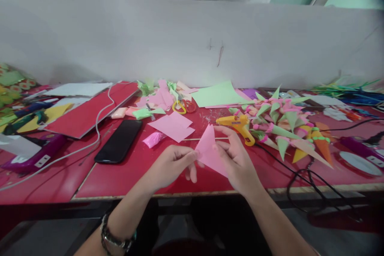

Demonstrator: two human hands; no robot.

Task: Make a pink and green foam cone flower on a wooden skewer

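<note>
A folded sheet of pink paper [209, 150] is held up above the front of the red table, pointed at the top. My left hand [175, 164] pinches its left edge between thumb and forefinger, the other fingers curled below. On the right side my right hand [237, 158] grips the paper, its thumb on the near face and its fingers behind. Just beyond my hands lie flat pink paper pieces [172, 126], and a small bright pink packet [154, 139] sits beside them. A yellow glue gun [237, 124] rests close to my right hand.
A black phone [119, 142] and a red board [90, 110] lie to the left. Yellow-handled scissors [179, 107] and a green sheet [220, 94] are at the back. Paper cones [279, 120] pile up on the right, near black cables [303, 180]. A white wall [150, 40] stands behind.
</note>
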